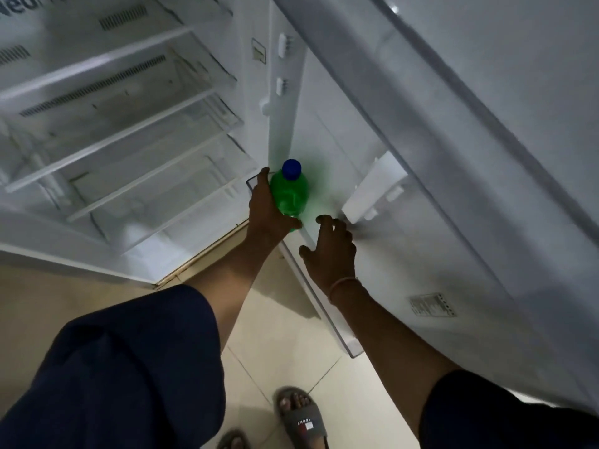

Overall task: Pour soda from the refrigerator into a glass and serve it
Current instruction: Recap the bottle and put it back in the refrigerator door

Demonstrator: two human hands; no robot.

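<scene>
A green soda bottle (290,194) with a blue cap stands upright in the lowest bin of the open refrigerator door (453,157). My left hand (267,210) is wrapped around the bottle's left side and grips it. My right hand (330,251) hovers just to the right of the bottle with fingers spread, over the clear front rim of the door bin (311,286), holding nothing. No glass is in view.
The refrigerator's inside (129,124) at the left has several bare glass shelves. The open door fills the right side. Below are a pale tiled floor (291,351) and my feet in grey sandals (299,416).
</scene>
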